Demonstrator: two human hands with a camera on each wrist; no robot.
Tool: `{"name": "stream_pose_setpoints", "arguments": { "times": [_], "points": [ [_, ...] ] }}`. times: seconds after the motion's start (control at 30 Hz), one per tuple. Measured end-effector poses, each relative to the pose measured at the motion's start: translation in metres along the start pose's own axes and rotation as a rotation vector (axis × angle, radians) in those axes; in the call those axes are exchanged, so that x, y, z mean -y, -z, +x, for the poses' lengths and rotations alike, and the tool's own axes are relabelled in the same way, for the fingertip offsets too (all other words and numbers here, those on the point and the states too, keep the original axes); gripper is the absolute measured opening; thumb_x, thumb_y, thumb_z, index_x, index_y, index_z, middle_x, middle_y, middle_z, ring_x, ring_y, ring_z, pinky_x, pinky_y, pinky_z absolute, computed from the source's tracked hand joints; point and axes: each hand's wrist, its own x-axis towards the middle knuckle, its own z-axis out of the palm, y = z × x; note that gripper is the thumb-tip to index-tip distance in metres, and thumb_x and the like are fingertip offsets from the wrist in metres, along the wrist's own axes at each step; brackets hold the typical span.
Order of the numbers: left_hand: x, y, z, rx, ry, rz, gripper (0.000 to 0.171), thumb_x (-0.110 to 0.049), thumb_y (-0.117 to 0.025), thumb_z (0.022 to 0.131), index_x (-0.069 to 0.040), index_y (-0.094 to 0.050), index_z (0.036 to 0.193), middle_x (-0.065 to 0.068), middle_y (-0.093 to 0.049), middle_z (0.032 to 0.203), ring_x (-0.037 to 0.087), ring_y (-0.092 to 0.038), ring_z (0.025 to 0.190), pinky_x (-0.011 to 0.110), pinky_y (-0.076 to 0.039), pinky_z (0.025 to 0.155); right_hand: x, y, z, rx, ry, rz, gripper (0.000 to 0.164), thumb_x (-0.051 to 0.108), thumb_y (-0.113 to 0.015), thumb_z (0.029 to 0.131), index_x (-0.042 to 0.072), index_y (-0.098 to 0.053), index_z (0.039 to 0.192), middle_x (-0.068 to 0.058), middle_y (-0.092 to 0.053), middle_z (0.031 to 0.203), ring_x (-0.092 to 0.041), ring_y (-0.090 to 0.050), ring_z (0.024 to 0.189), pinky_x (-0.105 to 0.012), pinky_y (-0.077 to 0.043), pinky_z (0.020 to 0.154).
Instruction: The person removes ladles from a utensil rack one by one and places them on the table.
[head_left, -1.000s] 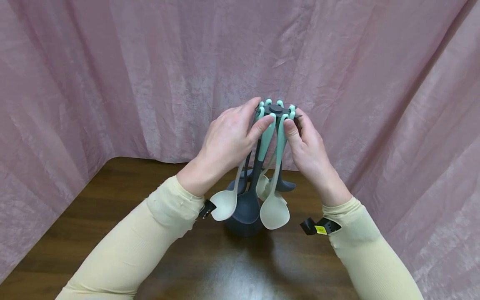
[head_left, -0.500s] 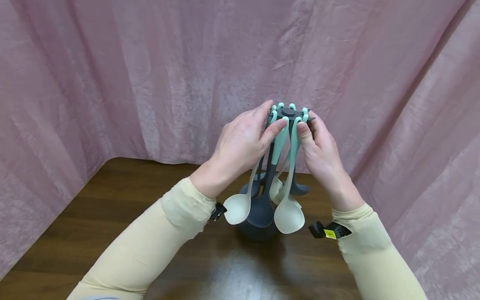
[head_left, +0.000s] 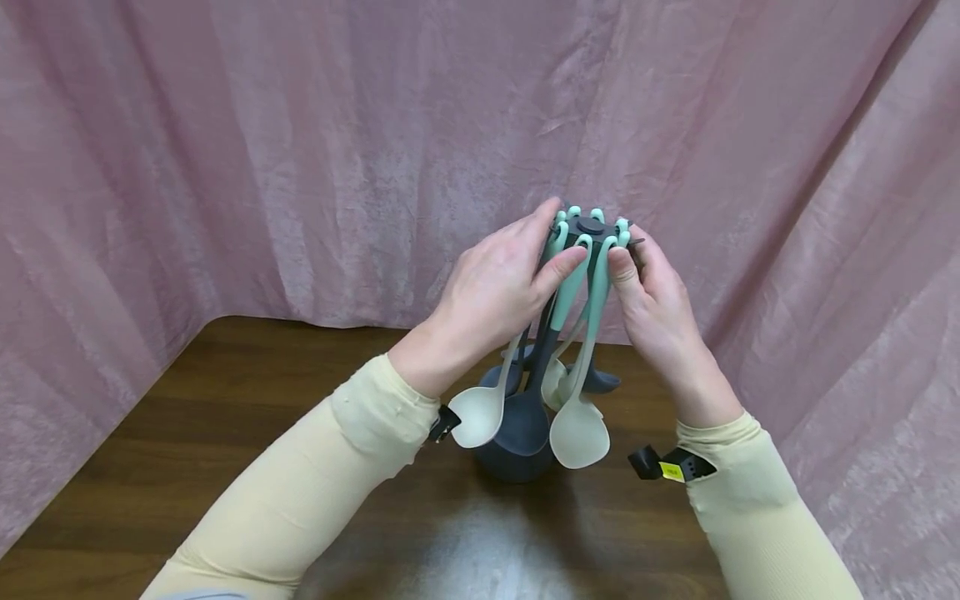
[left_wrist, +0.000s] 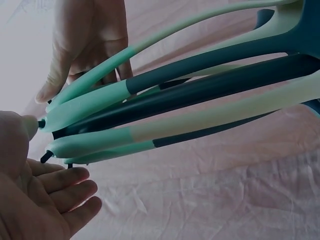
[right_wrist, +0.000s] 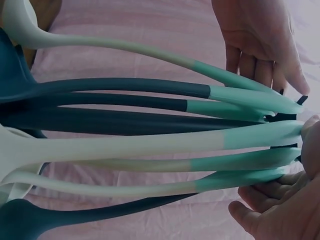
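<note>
In the head view a dark utensil stand (head_left: pixel 591 226) is upright on the table, hung with several mint-handled kitchen utensils. A cream ladle (head_left: pixel 477 417), a dark spoon (head_left: pixel 523 425) and another cream ladle (head_left: pixel 580 435) face me. My left hand (head_left: pixel 491 279) holds the stand's hooked top from the left, thumb in front across a mint handle. From the right, my right hand (head_left: pixel 660 317) holds the same top, its thumb beside a front handle. In the left wrist view, fingertips (left_wrist: pixel 75 175) touch the hook ends. The utensils partly hide the stand's round base (head_left: pixel 513 468).
A brown wooden table (head_left: pixel 247 400) lies under the stand. Pink curtains (head_left: pixel 337 167) hang behind it and along both sides. Black straps, one with a yellow label (head_left: pixel 672 472), sit at the wrists of pale yellow sleeves.
Both hands and the utensil stand have moved to the right, mostly in the first half second. The stand's top has since shifted slightly further right, while its base stays nearly put.
</note>
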Motion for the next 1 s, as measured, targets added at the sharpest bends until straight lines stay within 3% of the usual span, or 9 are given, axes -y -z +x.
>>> {"name": "stream_pose_setpoints", "arguments": {
  "times": [0.2,0.4,0.47,0.67,0.83,1.0],
  "points": [
    [0.005,0.002,-0.006,0.041,-0.023,-0.008,0.073,-0.048,-0.06,0.114,-0.01,-0.035,0.171,0.004,-0.061,0.156,0.02,-0.062,0.137,0.043,-0.053,0.107,0.0,0.004,-0.002,0.013,-0.001,-0.012,0.064,0.056,-0.054,0.112,0.016,-0.053,0.162,-0.006,-0.06,0.157,-0.017,-0.052,0.148,-0.038,-0.038,0.124],
    [0.012,0.004,-0.017,0.057,0.035,-0.005,0.081,-0.051,-0.06,0.113,-0.011,-0.028,0.175,0.008,-0.045,0.172,0.021,-0.046,0.156,0.044,-0.042,0.123,0.003,0.011,-0.005,0.005,-0.007,-0.069,0.077,0.06,-0.053,0.111,0.022,-0.033,0.175,-0.003,-0.043,0.173,-0.024,-0.043,0.158,-0.046,-0.032,0.129],
    [0.016,0.004,-0.021,0.06,0.038,-0.003,0.081,-0.051,-0.06,0.113,-0.011,-0.027,0.175,0.009,-0.042,0.174,0.022,-0.042,0.159,0.044,-0.039,0.125,0.006,0.014,-0.007,-0.019,0.014,-0.099,0.08,0.061,-0.053,0.111,0.022,-0.028,0.176,-0.002,-0.044,0.173,-0.028,-0.044,0.157,-0.048,-0.033,0.128],
    [0.023,0.001,-0.032,0.077,0.034,0.02,0.079,-0.049,-0.06,0.114,-0.009,-0.029,0.174,0.01,-0.041,0.175,0.025,-0.041,0.16,0.047,-0.037,0.126,0.008,0.018,-0.009,-0.11,0.172,-0.273,0.09,0.074,-0.05,0.106,0.021,-0.031,0.175,0.003,-0.043,0.173,-0.024,-0.037,0.161,-0.051,-0.028,0.13],
    [0.028,-0.003,-0.043,0.079,0.031,0.025,0.077,-0.05,-0.06,0.113,-0.008,-0.033,0.173,0.011,-0.044,0.173,0.027,-0.044,0.158,0.05,-0.039,0.125,0.009,0.014,-0.009,-0.158,0.341,-0.401,0.092,0.078,-0.044,0.105,0.012,-0.042,0.171,-0.008,-0.048,0.17,-0.025,-0.038,0.161,-0.049,-0.028,0.13],
    [0.033,-0.007,-0.054,0.063,0.034,0.024,0.075,-0.048,-0.062,0.113,-0.008,-0.037,0.171,0.011,-0.047,0.171,0.027,-0.046,0.156,0.051,-0.04,0.124,0.014,0.007,-0.01,-0.211,0.495,-0.49,0.083,0.069,-0.045,0.109,0.006,-0.054,0.162,-0.014,-0.056,0.163,-0.028,-0.043,0.159,-0.045,-0.032,0.129]
  ]
}}
